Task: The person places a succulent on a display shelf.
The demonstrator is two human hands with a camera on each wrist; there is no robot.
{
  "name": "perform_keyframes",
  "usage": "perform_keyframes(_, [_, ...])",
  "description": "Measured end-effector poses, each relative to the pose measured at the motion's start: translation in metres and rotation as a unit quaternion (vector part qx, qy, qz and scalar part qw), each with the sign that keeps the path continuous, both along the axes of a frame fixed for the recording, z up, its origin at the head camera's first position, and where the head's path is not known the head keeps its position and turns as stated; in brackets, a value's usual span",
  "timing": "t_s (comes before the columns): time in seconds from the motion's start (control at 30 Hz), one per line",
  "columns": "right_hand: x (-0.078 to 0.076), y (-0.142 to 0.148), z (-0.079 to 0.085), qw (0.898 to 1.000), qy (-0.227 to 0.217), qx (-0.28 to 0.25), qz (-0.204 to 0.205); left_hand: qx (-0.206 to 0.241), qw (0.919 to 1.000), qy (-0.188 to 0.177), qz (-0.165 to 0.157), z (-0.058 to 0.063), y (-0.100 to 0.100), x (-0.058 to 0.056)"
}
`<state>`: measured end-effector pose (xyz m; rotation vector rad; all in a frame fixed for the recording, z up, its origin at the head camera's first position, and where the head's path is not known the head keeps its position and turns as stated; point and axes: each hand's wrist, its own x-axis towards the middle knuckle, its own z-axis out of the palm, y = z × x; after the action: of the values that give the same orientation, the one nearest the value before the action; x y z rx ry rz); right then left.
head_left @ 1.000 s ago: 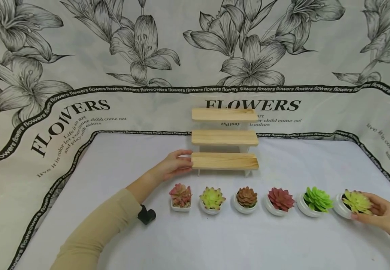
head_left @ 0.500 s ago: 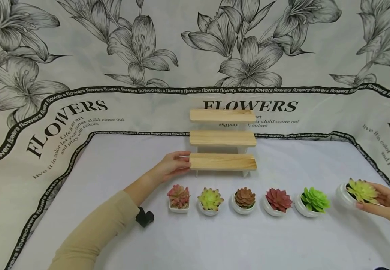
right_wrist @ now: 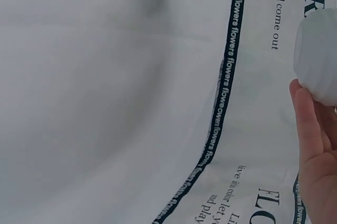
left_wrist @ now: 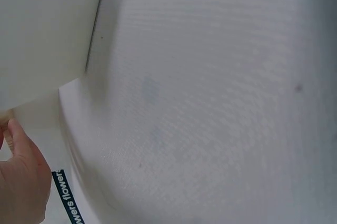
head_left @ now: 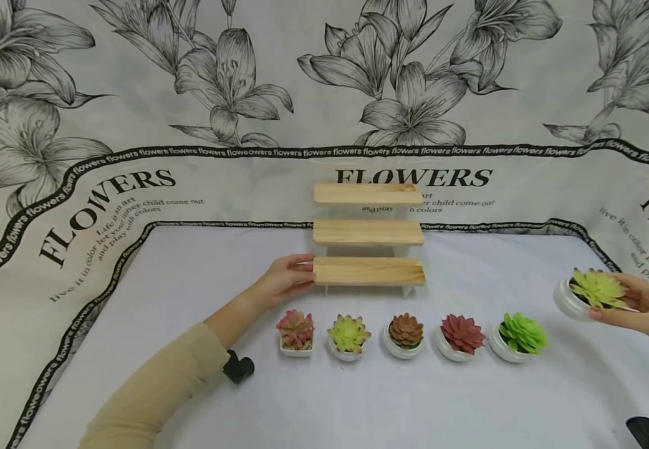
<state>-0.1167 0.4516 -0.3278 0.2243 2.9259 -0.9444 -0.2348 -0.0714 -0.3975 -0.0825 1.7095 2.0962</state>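
Note:
A three-step wooden stand (head_left: 368, 234) sits at the back middle of the white cloth. My left hand (head_left: 286, 279) rests against the left end of its lowest step (head_left: 369, 272), fingers curled on the edge. My right hand (head_left: 635, 305) holds a yellow-green succulent in a white pot (head_left: 588, 292) lifted above the cloth at the far right; the right wrist view shows the pot's white side (right_wrist: 318, 58) by my fingers (right_wrist: 310, 129). The left wrist view shows my thumb (left_wrist: 23, 171) beside white surfaces.
Several potted succulents stand in a row in front of the stand: pink (head_left: 296, 332), yellow-green (head_left: 348, 337), brown (head_left: 405, 334), red (head_left: 461, 337), bright green (head_left: 520, 337). A flower-printed cloth (head_left: 133, 187) covers the table and backdrop.
My right hand has lifted the yellow-green succulent off the cloth, up and slightly back. My left hand has stayed at the lowest step.

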Motion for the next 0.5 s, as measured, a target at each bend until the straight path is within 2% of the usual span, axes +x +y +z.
perform_keyframes(0.17, [-0.007,-0.009,0.006,0.998,0.042,-0.026,0.025,-0.010,0.9999,0.007,-0.009,0.000,-0.002,0.001])
perform_keyframes(0.27, [-0.011,-0.011,0.008,0.998,0.050,-0.032,0.038,-0.016,0.9998,0.009,-0.008,0.000,0.001,0.003])
perform_keyframes(0.5, [-0.017,-0.027,0.027,0.999,0.022,-0.027,0.040,-0.019,0.9998,0.006,0.004,0.004,0.008,0.003])
